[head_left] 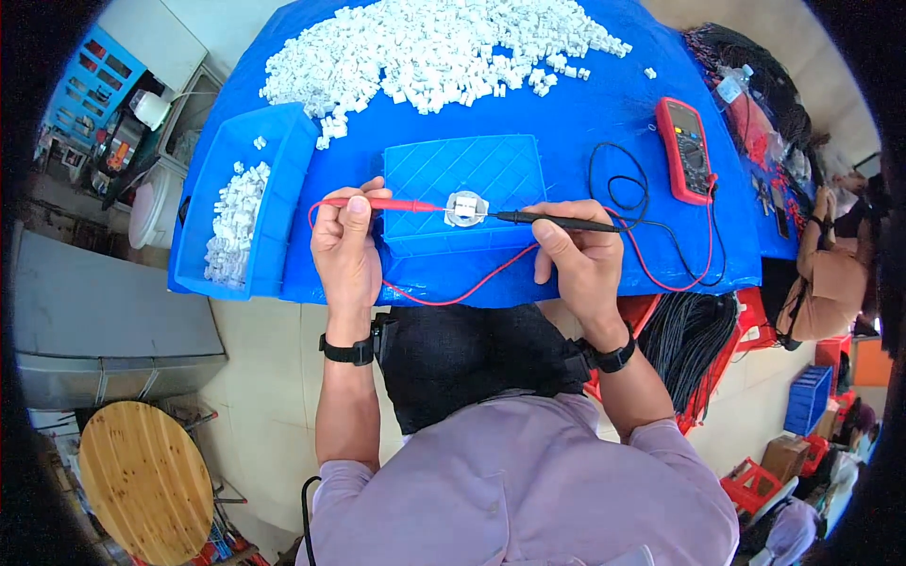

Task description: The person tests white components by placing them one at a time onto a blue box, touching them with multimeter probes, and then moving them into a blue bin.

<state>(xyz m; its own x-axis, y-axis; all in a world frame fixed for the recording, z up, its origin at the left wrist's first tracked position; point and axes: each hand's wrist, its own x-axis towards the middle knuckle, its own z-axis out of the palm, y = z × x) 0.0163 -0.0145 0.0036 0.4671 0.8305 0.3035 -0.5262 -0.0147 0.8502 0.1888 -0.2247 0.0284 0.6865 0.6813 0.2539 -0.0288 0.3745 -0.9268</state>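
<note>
- Here's the grip: left hand (pixel 351 241) pinches the red probe (pixel 401 204) between thumb and fingers, right hand (pixel 587 259) grasps the black probe (pixel 557 223), both tips pointing inward!
- Between those tips, the small white block (pixel 466 204) sits on a pale round disc (pixel 482 205); contact with the metal is too fine to tell.
- Beneath it all, a blue plastic box (pixel 415 231), diamond-lined on top, near the middle of the near edge of the blue-covered bench (pixel 585 118).
- The red lead (pixel 444 302) dips along that near edge and runs right; the black lead (pixel 651 200) loops beside the right hand.
- Over by the right edge lies the red-cased multimeter (pixel 686 151), dial showing.
- At the near-left corner, a blue bin (pixel 300 141) holds plenty more white blocks.
- And along the far edge, what a heap of white blocks (pixel 425 57), one stray off to its right!
- Past the near-right corner, a red crate (pixel 719 363) carries bundled black cables (pixel 684 340).
</note>
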